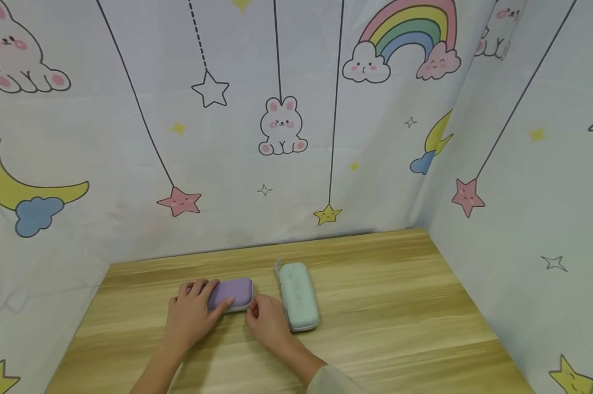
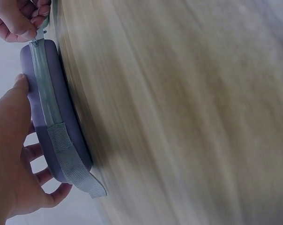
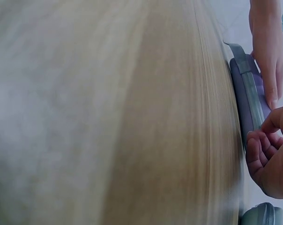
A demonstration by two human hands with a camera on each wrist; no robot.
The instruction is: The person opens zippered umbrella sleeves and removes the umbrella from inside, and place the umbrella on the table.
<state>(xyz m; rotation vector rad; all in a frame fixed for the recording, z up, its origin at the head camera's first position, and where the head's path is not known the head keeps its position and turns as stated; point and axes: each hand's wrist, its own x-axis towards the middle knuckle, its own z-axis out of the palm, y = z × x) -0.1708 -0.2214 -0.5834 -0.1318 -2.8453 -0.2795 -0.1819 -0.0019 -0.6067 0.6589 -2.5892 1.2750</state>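
In my head view the left hand [image 1: 190, 313] grips the hard purple oblong case [image 1: 238, 290]; at its four o'clock end the right hand [image 1: 269, 322] seems to pinch a small grey-green zipper pull [image 2: 40, 33]. Only wrist views show a ribbed grey-green fabric strap [image 2: 74, 164]. A mint-green oblong case [image 1: 299, 295] lies at three o'clock, wood-grain table [image 1: 395, 290] running beyond.

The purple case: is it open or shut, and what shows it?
The purple case looks shut: the left wrist view shows no gap along its zipper band. The right hand pinches the pull at one end.
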